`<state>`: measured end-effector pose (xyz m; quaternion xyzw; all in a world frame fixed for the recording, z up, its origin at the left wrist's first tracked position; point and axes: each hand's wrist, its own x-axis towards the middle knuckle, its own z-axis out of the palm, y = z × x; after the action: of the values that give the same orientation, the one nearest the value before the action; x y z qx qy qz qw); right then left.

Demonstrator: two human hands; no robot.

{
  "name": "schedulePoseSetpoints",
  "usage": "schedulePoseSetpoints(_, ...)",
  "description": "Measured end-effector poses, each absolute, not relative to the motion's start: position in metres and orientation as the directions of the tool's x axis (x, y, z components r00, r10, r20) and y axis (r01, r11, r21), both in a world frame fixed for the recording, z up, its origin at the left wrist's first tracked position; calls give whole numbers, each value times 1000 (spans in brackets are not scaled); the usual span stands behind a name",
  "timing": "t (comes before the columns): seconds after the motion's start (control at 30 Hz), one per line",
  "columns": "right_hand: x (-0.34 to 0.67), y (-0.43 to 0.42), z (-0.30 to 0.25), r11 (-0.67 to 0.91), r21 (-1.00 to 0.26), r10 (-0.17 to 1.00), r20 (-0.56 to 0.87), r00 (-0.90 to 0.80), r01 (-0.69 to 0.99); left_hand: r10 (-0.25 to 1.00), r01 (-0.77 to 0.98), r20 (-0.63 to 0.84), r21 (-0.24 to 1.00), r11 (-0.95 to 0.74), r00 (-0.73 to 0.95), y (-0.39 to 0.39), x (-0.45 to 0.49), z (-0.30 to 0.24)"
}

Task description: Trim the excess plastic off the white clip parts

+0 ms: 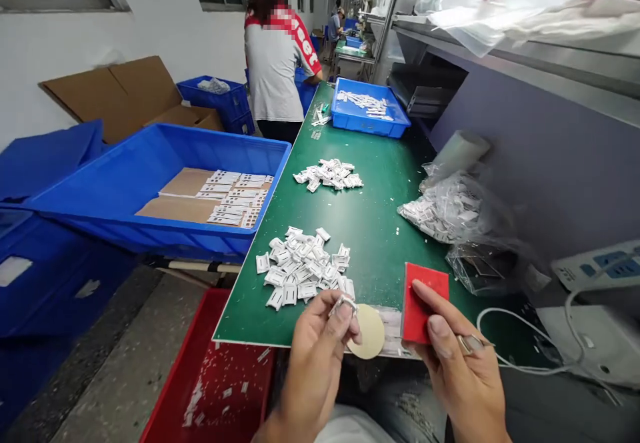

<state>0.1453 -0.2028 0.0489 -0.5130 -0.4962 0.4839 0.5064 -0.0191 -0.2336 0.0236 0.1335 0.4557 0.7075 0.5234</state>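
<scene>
Near the front edge of the table, my left hand (325,343) pinches a small white plastic part (346,301) between thumb and fingertips. My right hand (460,356) grips a flat red block (417,296) with a grey edge, index finger laid along its face. A thin metallic item (471,344) shows at the fingers of that hand; its kind is unclear. Between the hands lies a round cream disc (369,336) at the table edge, partly behind my left fingertips. Just beyond my left hand is a pile of similar white plastic parts (303,263).
The green table (380,223) bears another white pile (333,174), a blue tray of parts (370,126) and a plastic bag of parts (450,206). Left stands a blue bin (125,213); below, a red bin (200,363). A white cable (530,326) lies right. A person (280,63) stands ahead.
</scene>
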Motion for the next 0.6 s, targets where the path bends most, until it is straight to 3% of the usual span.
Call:
schedulePoseSetpoints(0.1,142,-206,50,-15,-1000,999,-15,-37,-16,858,-874,-503,457,163,-103,-228,-29,36)
schedulePoseSetpoints(0.17,145,-205,47,12,-999,992,16,-124,-30,830,-931,-556,277,237,45,-229,-29,41)
schedulePoseSetpoints(0.37,171,-199,39,202,-978,910,208,-359,-54,811,-964,-569,110,241,138,-236,-8,42)
schedulePoseSetpoints(0.6,209,-203,50,282,-958,854,278,-440,-58,784,-910,-590,191,367,192,-232,17,38)
